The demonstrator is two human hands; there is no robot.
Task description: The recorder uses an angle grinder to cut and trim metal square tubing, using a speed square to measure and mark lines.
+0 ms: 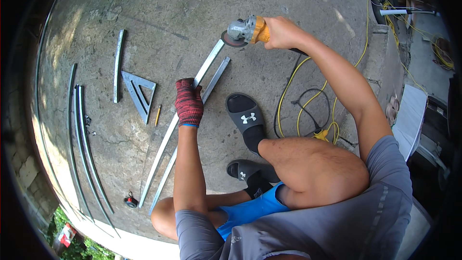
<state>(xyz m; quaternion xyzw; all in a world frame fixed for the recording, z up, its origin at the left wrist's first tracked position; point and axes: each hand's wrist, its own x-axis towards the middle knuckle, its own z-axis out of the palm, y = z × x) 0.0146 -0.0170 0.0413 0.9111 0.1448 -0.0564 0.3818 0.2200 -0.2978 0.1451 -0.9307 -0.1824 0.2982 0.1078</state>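
My left hand (189, 103), in a red and black knit glove, is closed around a long silver metal bar (166, 139). A second metal bar (216, 79) lies alongside it on the right, partly hidden by my left hand and forearm. Bare, my right hand (284, 32) grips the yellow body of an angle grinder (251, 30). The grinder's dark disc (233, 41) is at the far end of the held bar; whether it touches the metal I cannot tell. Left of the glove lie a metal speed square (139, 95), a yellow pencil (158, 114) and a short metal bar (119, 66).
Several long thin bars (81, 135) lie on the concrete floor (207, 0) at the left. A tape measure (130, 200) sits near my left knee. Yellow and black cords (301, 108) loop on the right beside my sandalled foot (244, 115). A white panel (410, 118) leans farther right.
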